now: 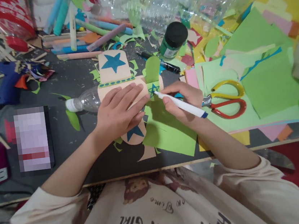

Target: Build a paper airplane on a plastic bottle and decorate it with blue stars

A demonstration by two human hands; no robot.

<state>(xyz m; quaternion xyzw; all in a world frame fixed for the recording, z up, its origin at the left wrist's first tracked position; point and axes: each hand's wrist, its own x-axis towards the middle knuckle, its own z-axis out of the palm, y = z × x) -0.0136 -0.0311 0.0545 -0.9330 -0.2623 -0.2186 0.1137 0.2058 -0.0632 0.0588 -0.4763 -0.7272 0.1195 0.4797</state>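
Note:
A plastic bottle [89,99] lies on its side, wrapped in peach paper, with peach wings, a green tail fin [152,69] and green propeller blades by its white cap [73,105]. My left hand [125,107] lies flat across the wrapped body, fingers stretched out. Between the fingers of my right hand [184,96] is a white marker [181,107] with a blue end. Its tip touches a blue-outlined star [153,89] on the green band near the tail. A blue star [113,63] marks the upper wing; another sits on the lower wing, partly hidden by my left hand.
Scissors [226,99] with yellow and red handles lie right of my right hand on green paper [273,75]. A black-lidded jar [173,40] and a black pen [169,67] stand and lie beyond. At left are a glue gun [9,80] and a phone-like device [33,139].

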